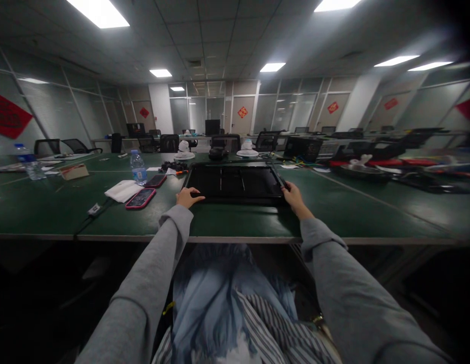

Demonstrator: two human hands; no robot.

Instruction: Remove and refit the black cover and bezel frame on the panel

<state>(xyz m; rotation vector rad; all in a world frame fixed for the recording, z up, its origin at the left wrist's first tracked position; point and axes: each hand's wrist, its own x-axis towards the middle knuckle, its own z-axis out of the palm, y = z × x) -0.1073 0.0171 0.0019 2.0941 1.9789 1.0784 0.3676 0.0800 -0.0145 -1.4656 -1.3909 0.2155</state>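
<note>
A flat, glossy black rectangular panel (235,183) with a raised rim lies on the green table in front of me. Whether it is a screen or a tray I cannot tell. My left hand (187,197) is at its near left corner, thumb stretched along the front edge and fingers bent at the left side. On the opposite side, my right hand (293,196) grips the right edge near the front corner, its fingers partly hidden from view.
Left of the panel are a pink-cased phone (141,198), a darker phone (156,181), white tissues (123,191) and a water bottle (138,168). Two small white fans (247,149) stand behind it. A cluttered dark tray (366,171) and cables lie at right. The table's front edge (242,239) is close.
</note>
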